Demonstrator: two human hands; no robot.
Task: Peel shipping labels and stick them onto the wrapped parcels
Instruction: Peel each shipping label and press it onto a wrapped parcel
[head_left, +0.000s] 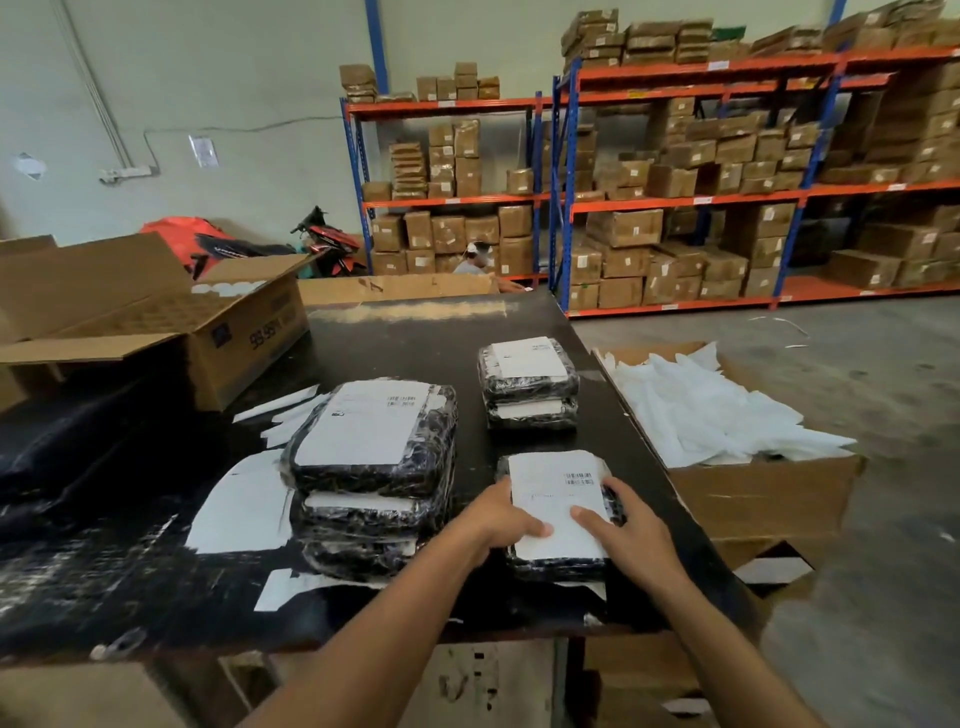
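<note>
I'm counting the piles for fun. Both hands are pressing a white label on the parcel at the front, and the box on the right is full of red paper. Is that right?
Not quite. The paper in the box on the right is white, not red, as the head view shows. The rest holds: the left hand and right hand are both pressing a white label on the front parcel.

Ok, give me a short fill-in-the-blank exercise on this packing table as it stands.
1. Both hands, left hand and right hand, press a white ____ onto the near parcel.
2. The tall stack left of it holds ____ parcels.
3. The far stack holds ____ parcels.
4. The cardboard box right of the table holds ____ paper backings.

Missing words: label; three; two; white
</note>
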